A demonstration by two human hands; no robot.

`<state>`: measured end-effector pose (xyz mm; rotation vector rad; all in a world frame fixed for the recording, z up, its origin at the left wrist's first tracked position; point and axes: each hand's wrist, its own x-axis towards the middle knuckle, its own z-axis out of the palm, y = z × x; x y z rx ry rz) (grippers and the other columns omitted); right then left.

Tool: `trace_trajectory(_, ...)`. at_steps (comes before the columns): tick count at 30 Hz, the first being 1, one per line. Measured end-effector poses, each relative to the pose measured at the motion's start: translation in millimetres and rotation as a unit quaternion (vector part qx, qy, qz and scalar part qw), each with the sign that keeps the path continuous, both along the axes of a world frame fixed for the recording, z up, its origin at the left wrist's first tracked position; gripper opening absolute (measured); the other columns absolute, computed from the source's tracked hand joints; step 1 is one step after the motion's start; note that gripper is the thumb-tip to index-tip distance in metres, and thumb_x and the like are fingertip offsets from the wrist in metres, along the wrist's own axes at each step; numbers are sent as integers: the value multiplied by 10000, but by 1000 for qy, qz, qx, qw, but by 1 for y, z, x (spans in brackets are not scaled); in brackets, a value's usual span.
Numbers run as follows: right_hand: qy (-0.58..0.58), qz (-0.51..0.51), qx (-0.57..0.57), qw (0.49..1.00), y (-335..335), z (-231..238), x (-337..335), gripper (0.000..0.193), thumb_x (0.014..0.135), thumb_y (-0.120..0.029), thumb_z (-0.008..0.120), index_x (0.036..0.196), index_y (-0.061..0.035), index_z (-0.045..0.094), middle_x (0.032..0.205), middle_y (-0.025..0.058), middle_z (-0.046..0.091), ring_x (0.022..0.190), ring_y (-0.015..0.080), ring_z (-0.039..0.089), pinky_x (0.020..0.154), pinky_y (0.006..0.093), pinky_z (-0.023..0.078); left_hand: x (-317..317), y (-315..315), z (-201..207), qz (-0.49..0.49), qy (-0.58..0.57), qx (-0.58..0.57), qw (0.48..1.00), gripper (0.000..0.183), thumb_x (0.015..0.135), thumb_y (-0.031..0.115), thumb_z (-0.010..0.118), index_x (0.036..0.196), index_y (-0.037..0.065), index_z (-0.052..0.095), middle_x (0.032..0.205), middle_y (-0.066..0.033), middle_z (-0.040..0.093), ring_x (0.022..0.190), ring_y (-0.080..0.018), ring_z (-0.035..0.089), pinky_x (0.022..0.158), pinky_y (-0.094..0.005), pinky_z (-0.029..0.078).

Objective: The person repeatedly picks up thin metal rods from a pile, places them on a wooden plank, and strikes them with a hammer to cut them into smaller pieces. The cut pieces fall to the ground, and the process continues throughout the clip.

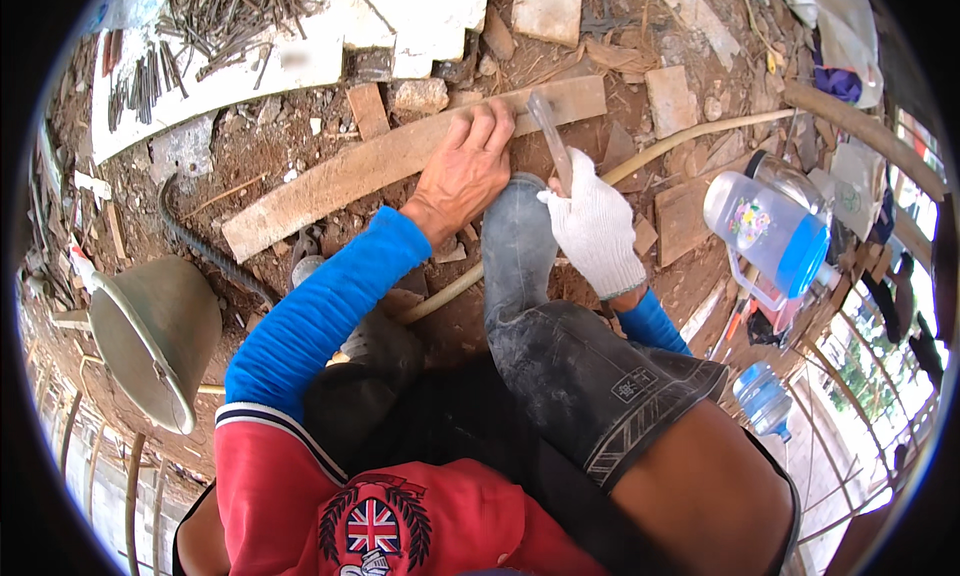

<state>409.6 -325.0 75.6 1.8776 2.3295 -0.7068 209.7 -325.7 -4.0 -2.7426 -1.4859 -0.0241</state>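
Observation:
A long, narrow wooden board (350,176) lies slantwise across the dirt in front of me. My left hand (465,171) is bare, its fingers bent over the board and gripping it near the middle. My right hand (597,226) wears a white knitted glove and is closed around a greyish, bar-shaped tool (548,131). The tool's far end sits over the board's right part; its exact kind I cannot make out. Whether it touches the wood is unclear. Between my hands stands the toe of my dark rubber boot (520,236), close to the board's near edge.
To the left, a bucket (160,336) lies tipped. Loose nails or rods (150,81) rest on a white sheet (300,61) at the far left. A blue-and-clear jug (770,241) and a plastic bottle (763,396) are at right. A bamboo pole (690,136) and wood scraps surround the board.

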Motion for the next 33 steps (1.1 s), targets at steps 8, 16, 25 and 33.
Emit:
trace_trajectory(8, 140, -98, -33, 985, -1, 25, 4, 523, 1032, -276, 758, 1431, 16, 588, 992, 227, 773, 912, 396, 787, 765, 458, 610, -5, -7, -12, 8, -51, -2, 999, 673, 969, 193, 596, 1558, -121, 507, 1513, -250, 528, 1377, -364, 540, 1154, -462, 468)
trace_trajectory(16, 63, -76, -42, 994, -8, 7, 3, 554, 1026, -281, 765, 1461, 12, 585, 934, 237, 761, 851, 418, 772, 723, 455, 605, -1, -3, -10, 13, -53, -10, 998, 660, 972, 191, 588, 1553, -116, 520, 1526, -246, 512, 1366, -358, 546, 1165, -464, 460)
trace_trajectory(25, 109, -83, -15, 990, 1, 34, -2, 529, 1045, -231, 731, 1481, 18, 566, 1068, 264, 767, 958, 410, 791, 784, 450, 624, -4, -1, -9, 10, -27, -1, 1000, 653, 977, 193, 583, 1550, -115, 524, 1499, -228, 529, 1345, -347, 550, 1144, -463, 469)
trace_trajectory(33, 141, -78, -32, 986, -7, 21, 4, 544, 1037, -243, 747, 1478, 21, 569, 1076, 270, 767, 958, 422, 782, 778, 446, 619, -7, -2, -11, 5, -45, 4, 999, 667, 969, 199, 591, 1555, -113, 520, 1494, -225, 534, 1328, -341, 554, 1142, -455, 472)
